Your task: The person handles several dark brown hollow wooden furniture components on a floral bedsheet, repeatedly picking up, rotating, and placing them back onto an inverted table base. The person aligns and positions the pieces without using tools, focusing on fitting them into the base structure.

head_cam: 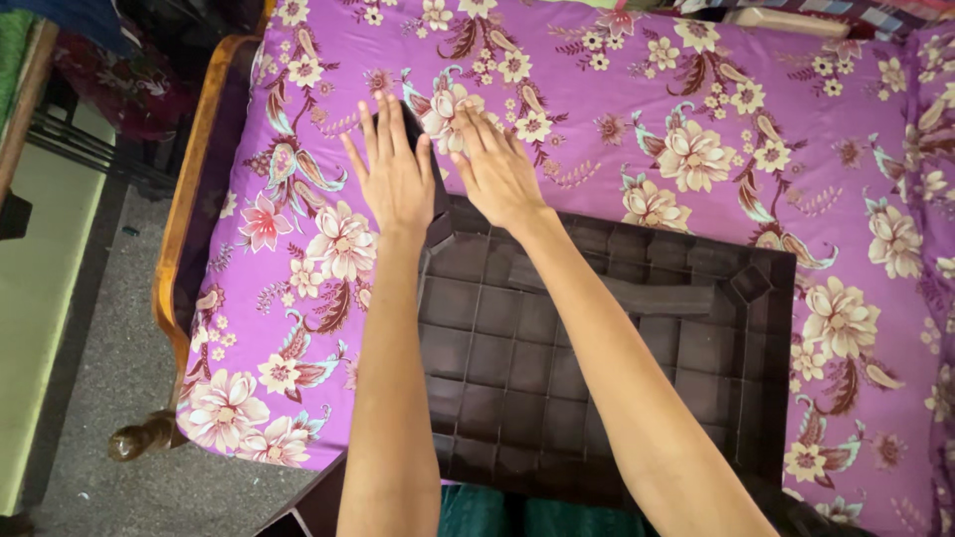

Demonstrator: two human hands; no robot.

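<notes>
A dark brown plastic table (597,348) lies upside down on a bed covered by a purple floral sheet (696,119), its ribbed underside facing up. One of its legs (435,189) rises at the far left corner. My left hand (393,179) lies flat against the left side of that leg, fingers straight. Just right of the leg, my right hand (494,171) rests flat by the same corner, fingers stretched over the sheet. Neither hand is curled around anything. Both forearms reach out over the table's underside.
A curved wooden bed frame (184,209) runs down the left side, ending in a carved foot (139,438) on the grey floor (109,368). A pale green surface (40,298) lies further left. Checked cloth (865,15) sits at the bed's far right.
</notes>
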